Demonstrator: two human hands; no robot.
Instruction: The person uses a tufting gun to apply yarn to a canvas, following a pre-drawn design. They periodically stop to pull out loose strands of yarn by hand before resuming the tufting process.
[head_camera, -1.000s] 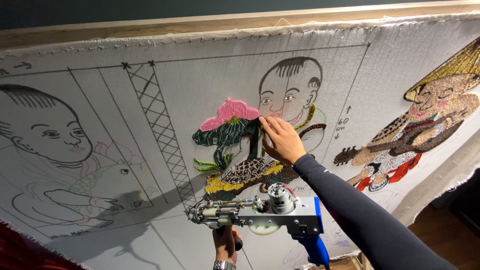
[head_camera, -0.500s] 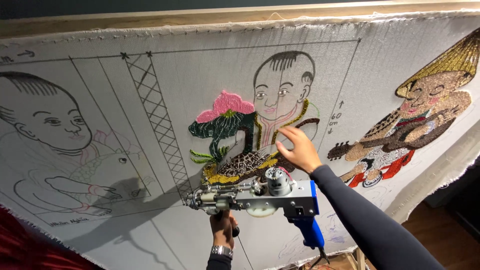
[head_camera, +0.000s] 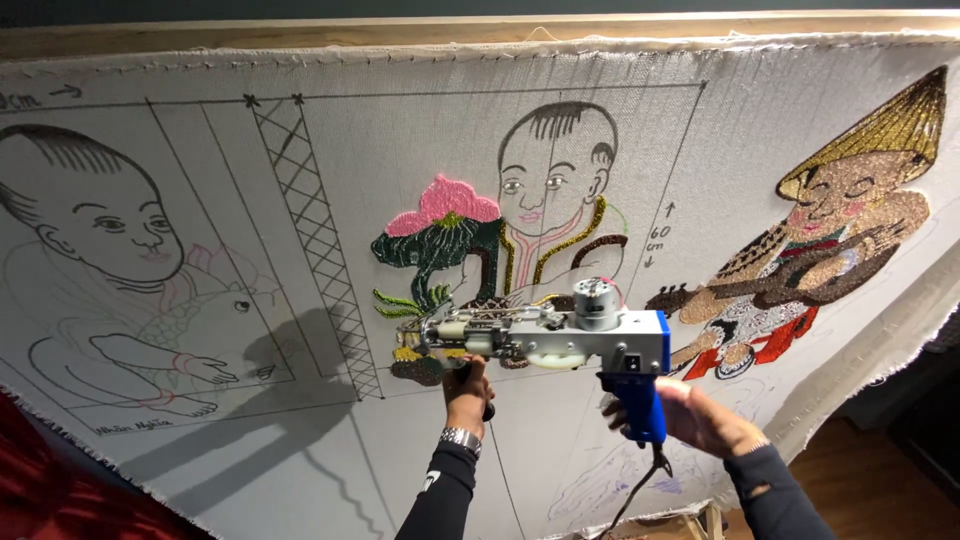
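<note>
Two bare hands grip one blue and silver electric tufting gun (head_camera: 560, 335), held level against a large off-white cloth stretched on a wooden frame (head_camera: 330, 70), low and near the cloth's middle.

Left hand (head_camera: 468, 385): fingers curled shut around the gun's front grip under the barrel; metal watch band (head_camera: 461, 440) at the wrist, dark sleeve below.

Right hand (head_camera: 700, 415): fingers wrapped about the blue pistol handle (head_camera: 640, 405) at the rear; black cord (head_camera: 640, 490) hangs from the handle's base.

Gun's needle end points toward the cloth's left edge, touching a tufted patch of dark green, yellow and brown yarn (head_camera: 420, 365). Round grey motor sits on top.

Cloth bears, centre, an outlined child figure with a tufted pink lotus and green leaves (head_camera: 440, 225); toward the left edge, an outlined infant drawing (head_camera: 110, 260); toward the right edge, a fully tufted figure in a gold conical hat (head_camera: 830, 240). Wooden beam (head_camera: 480, 30) runs along the top edge.
</note>
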